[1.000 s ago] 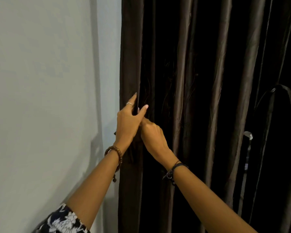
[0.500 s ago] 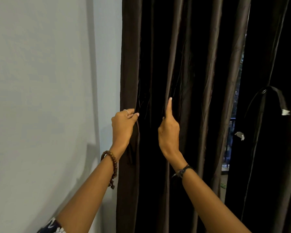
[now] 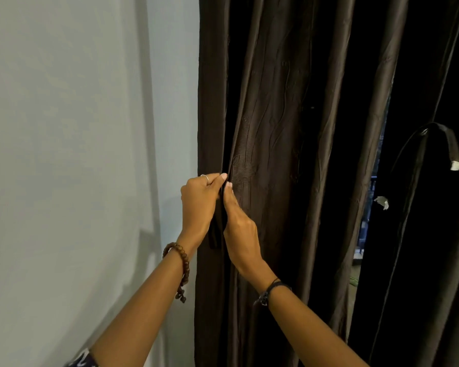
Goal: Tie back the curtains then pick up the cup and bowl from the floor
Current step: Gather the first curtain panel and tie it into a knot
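I had the left hand (image 3: 198, 205) and right hand (image 3: 240, 229) both pinching the dark strap (image 3: 218, 229) at the curtain (image 3: 276, 128) edge beside the wall (image 3: 77, 154) — soft, limp, slippery-looking cloth, best gathered mid-height. Cup and bowl weren't visible.

Dark brown pleated fabric curtain (image 3: 284, 128) with faint wavy embroidered lines right of the fingers; plain pale grey-blue painted wall (image 3: 77, 141) left of them.
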